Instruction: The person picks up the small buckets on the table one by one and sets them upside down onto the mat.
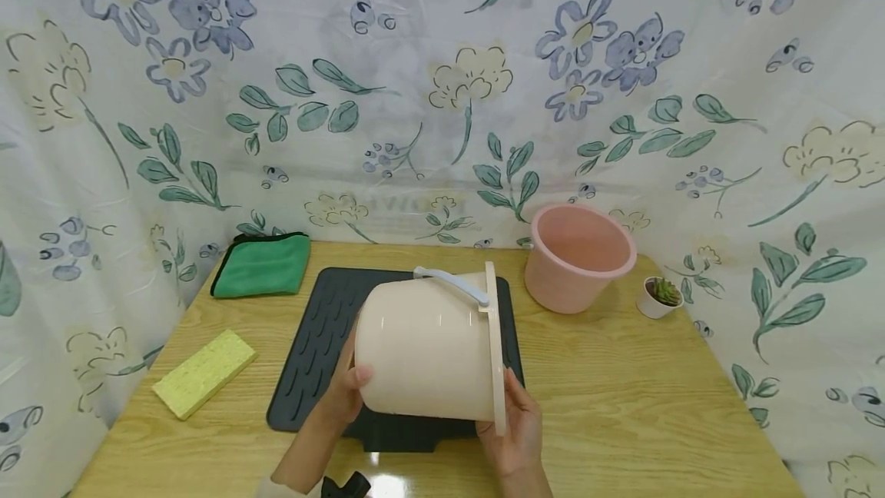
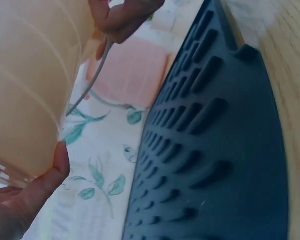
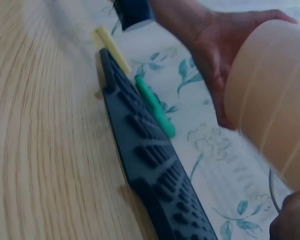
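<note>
A floral sheet (image 1: pixel 408 175) hangs beyond both hands, and a wooden table (image 1: pixel 622 398) spreads beneath them. Under the hands and reaching out past the left one lies a dark ridged mat (image 1: pixel 314 336). Above it, between the hands, a cream bucket (image 1: pixel 429 352) is held on its side clear of the mat, its base toward the left hand (image 1: pixel 343 392) and its mouth toward the right. The left hand is partly closed round the base edge, thumb on the wall; the right hand (image 1: pixel 516 430) is curled at the low part of the rim, though its far fingers are hidden. Both grips sit low, so the bucket could roll or tip away if either loosened, more so if the wall were slick; whether it is wet cannot be told. A pink bucket (image 1: pixel 561 292) stands beyond the right hand, near enough to be knocked if the held one swung that way. Farther out past the left hand lies a green cloth (image 1: pixel 263 266), with a yellow sponge (image 1: pixel 205 373) closer in, to that hand's left. The pale handle (image 1: pixel 452 283), on the bucket's side away from the hands, looks ungripped and might flop if the bucket turned. A small potted plant (image 1: pixel 653 306) sits farther right of the right hand.
</note>
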`<state>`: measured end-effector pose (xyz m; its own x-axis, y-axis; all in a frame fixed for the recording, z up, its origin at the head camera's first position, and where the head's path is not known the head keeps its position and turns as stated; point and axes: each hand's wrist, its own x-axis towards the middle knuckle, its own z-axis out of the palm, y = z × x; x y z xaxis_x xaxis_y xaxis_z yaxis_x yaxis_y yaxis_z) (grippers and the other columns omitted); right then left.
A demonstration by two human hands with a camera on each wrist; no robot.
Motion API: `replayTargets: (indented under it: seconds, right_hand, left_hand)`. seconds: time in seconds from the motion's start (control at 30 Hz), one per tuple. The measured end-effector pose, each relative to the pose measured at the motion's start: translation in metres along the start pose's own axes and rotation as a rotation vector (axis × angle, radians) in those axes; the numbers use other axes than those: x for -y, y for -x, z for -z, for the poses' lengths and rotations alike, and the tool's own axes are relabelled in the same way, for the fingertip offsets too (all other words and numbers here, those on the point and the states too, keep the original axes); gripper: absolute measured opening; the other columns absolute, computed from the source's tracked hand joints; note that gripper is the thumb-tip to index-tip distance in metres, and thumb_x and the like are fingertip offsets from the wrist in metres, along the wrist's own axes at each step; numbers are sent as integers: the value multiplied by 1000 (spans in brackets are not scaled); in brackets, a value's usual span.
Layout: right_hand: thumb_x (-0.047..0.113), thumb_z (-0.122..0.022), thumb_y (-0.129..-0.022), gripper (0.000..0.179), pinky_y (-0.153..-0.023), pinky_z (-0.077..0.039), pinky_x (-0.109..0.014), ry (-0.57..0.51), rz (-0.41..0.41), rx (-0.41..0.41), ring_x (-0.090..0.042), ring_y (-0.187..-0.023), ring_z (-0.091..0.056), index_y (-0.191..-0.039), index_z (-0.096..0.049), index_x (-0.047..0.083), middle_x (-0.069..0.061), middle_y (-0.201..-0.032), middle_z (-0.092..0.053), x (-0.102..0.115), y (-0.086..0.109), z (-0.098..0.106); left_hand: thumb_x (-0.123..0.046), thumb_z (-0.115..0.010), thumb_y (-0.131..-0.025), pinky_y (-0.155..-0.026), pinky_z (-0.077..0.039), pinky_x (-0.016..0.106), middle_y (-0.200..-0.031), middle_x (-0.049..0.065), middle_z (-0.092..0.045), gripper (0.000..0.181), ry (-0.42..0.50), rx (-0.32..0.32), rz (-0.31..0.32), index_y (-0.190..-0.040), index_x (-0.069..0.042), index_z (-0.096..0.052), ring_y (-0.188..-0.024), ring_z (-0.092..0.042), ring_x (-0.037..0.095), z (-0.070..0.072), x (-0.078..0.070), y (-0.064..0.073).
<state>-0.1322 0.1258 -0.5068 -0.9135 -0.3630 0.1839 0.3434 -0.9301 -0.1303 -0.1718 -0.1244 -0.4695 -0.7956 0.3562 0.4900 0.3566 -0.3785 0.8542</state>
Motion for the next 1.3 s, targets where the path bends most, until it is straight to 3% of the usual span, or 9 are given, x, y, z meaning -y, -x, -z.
replayTargets:
  seconds: [0.1, 0.23, 0.4, 0.53, 0.7, 0.83, 0.93, 1.1, 1.3]
  right_hand:
    - [32, -17, -110, 56, -86, -56, -27, 69, -22, -21, -16, -106, -68, -113, -67, 7, -6, -113, -69, 6, 0, -2]
    - [31, -17, -111, 50, -85, -57, -29, 262, -83, -54, -15, -102, -66, -117, -64, 15, -2, -113, -65, 15, 2, -5]
    - [24, -26, -109, 42, -87, -57, -36, 659, -144, -132, -10, -94, -66, -118, -67, 23, 3, -106, -66, 24, 4, -10]
    - [22, -36, -106, 37, -89, -54, -40, 999, -166, -206, -10, -96, -63, -125, -64, 34, 8, -109, -66, 33, 4, -13]
    - [18, -52, -101, 41, -87, -54, -40, 1274, -139, -267, -16, -104, -62, -142, -52, 20, 2, -116, -61, 44, 2, -14]
    - [9, -61, -95, 56, -83, -56, -34, 1360, -80, -277, -12, -97, -62, -147, -42, 0, -4, -107, -57, 50, 1, -13]
    - [4, -66, -90, 64, -82, -57, -30, 1380, -56, -276, -10, -92, -61, -147, -39, -4, -5, -105, -54, 54, 2, -12]
    - [2, -71, -87, 67, -81, -57, -30, 1384, -79, -252, -12, -91, -62, -147, -41, -2, -9, -104, -51, 60, 4, -7]
    - [5, -74, -86, 69, -84, -55, -27, 1453, -117, -237, -13, -93, -59, -148, -42, 2, -12, -107, -50, 65, 8, -3]
  left_hand:
    - [-50, -55, -90, -86, -51, 40, -144, 6, -37, 92, -109, -56, -51, -161, -17, -6, -116, -48, 19, -2, -5, -2]
    - [-52, -62, -87, -82, -55, 44, -150, 10, -33, 100, -175, -96, -78, -161, -17, -5, -118, -49, 22, -2, -13, -3]
    - [-43, -70, -83, -77, -58, 42, -148, 12, -36, 104, -217, -107, -120, -161, -15, -6, -115, -53, 23, -1, -22, -3]
    - [-42, -74, -79, -76, -58, 38, -151, 11, -37, 109, -327, -138, -145, -161, -14, -9, -117, -55, 19, 3, -28, 1]
    - [-44, -81, -69, -81, -54, 35, -160, 6, -29, 118, -521, -201, -111, -161, -16, -13, -127, -47, 10, 8, -35, 7]
    - [-33, -88, -56, -85, -51, 56, -165, 5, -18, 129, -653, -222, -86, -161, -16, -15, -135, -37, 10, 8, -39, 10]
    - [-24, -91, -47, -83, -45, 69, -166, 5, -15, 136, -722, -221, -85, -160, -13, -17, -137, -34, 18, 6, -41, 10]
    - [-36, -95, -45, -82, -47, 71, -165, 5, -18, 138, -868, -220, -82, -159, -14, -21, -132, -40, 39, 3, -48, 9]
    - [-56, -92, -47, -83, -47, 71, -165, 8, -18, 137, -1046, -214, -98, -159, -15, -24, -134, -40, 46, 3, -54, 10]
